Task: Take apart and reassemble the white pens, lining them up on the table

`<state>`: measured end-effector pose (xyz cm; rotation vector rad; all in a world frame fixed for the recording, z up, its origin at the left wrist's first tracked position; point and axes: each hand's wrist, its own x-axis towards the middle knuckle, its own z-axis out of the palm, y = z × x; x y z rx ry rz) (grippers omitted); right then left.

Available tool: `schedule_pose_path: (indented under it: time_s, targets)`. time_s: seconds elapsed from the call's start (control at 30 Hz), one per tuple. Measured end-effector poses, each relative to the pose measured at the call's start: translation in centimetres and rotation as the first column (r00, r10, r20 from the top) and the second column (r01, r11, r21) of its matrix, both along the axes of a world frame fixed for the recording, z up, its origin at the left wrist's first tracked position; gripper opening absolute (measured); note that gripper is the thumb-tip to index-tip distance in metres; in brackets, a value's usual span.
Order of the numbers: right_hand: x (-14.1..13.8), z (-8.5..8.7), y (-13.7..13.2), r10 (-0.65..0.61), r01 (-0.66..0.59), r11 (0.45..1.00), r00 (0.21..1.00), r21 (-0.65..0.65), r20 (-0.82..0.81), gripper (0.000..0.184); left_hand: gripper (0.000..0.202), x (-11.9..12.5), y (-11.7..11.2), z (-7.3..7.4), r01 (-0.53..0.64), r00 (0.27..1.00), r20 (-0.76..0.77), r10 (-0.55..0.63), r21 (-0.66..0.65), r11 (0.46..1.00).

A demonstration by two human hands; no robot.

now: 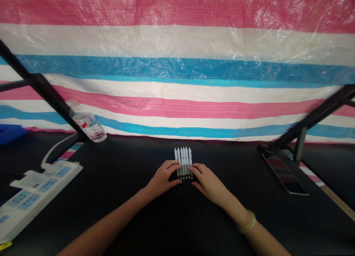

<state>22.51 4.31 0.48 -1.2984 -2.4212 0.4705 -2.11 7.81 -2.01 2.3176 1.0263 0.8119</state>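
Several white pens (183, 160) with grey lower barrels lie side by side in a neat row on the black table (177, 215), clips at the far end and tips toward me. My left hand (164, 177) rests at the row's left side, its fingertips against the outer pen and the thumb apart near the tips. On the right side, my right hand (207, 181) mirrors it, fingers stretched to the outermost pen and thumb spread below. Neither hand wraps around a pen. A pale beaded bracelet (251, 222) circles my right wrist.
At left lie a white power strip (36, 197) with a plugged-in cable and a blue tray (11, 133). A clear plastic bottle (90, 126) leans by a black frame bar (52, 97). A phone (284, 174) lies at right. A striped sheet (177, 71) hangs behind.
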Motion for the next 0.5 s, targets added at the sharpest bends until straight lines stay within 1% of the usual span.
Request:
schedule_pose_path:
  time_s: [0.3, 0.4, 0.5]
  targets:
    - [3.3, -1.2, 1.1, -0.047, 0.039, 0.998, 0.987, -0.056, -0.154, 0.046, 0.046, 2.9, 1.2, 0.4, 0.074, 0.997, -0.035, -0.074, 0.007, 0.997]
    - [3.8, -1.4, 1.5, -0.069, 0.059, 0.996, 0.982, -0.061, -0.178, 0.044, 0.046, 3.6, 1.5, 0.4, 0.079, 0.996, -0.038, -0.079, -0.004, 0.997]
    - [3.9, -1.6, 1.5, -0.084, 0.073, 0.995, 0.976, -0.062, -0.199, 0.044, 0.050, 3.8, 1.7, 0.5, 0.065, 0.998, -0.008, -0.065, -0.043, 0.997]
